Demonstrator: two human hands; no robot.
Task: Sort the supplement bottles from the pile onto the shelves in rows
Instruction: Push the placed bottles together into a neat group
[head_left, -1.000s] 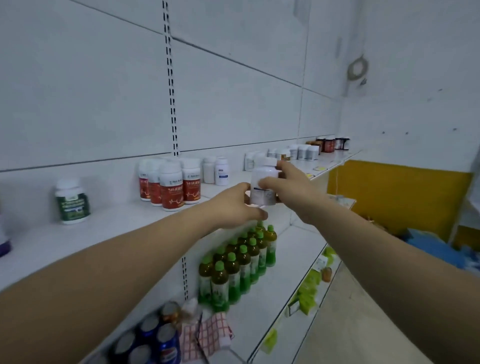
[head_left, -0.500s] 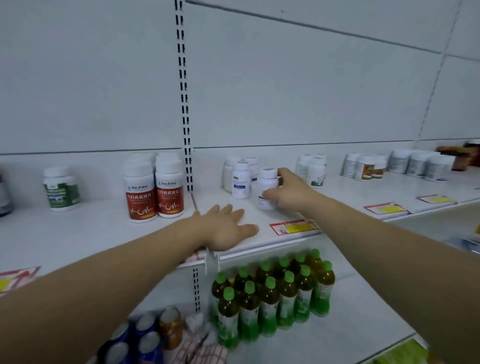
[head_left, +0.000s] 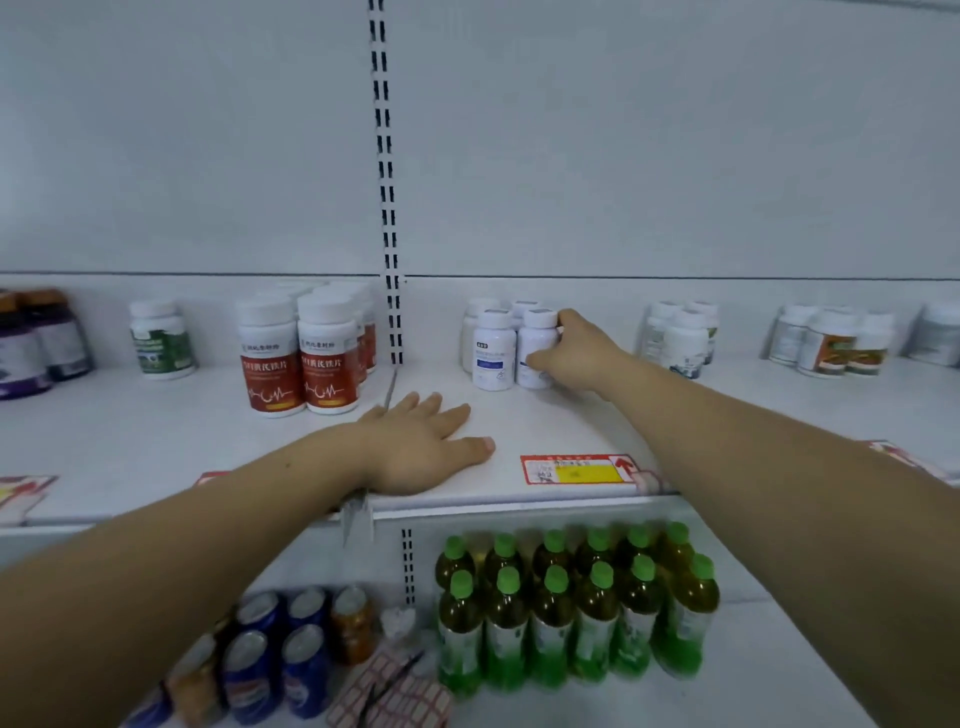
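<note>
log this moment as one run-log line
right hand: grips white blue-label bottle, upright on upper shelf beside matching bottle | left hand: flat on shelf, holds nothing | stage: placing in row

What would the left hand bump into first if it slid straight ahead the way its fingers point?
Probably the front-left white bottle with the blue label, though depth is hard to judge here.

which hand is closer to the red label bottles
Left. The left hand lies flat just in front of the red label bottles; the right hand holds a white bottle farther right.
</note>
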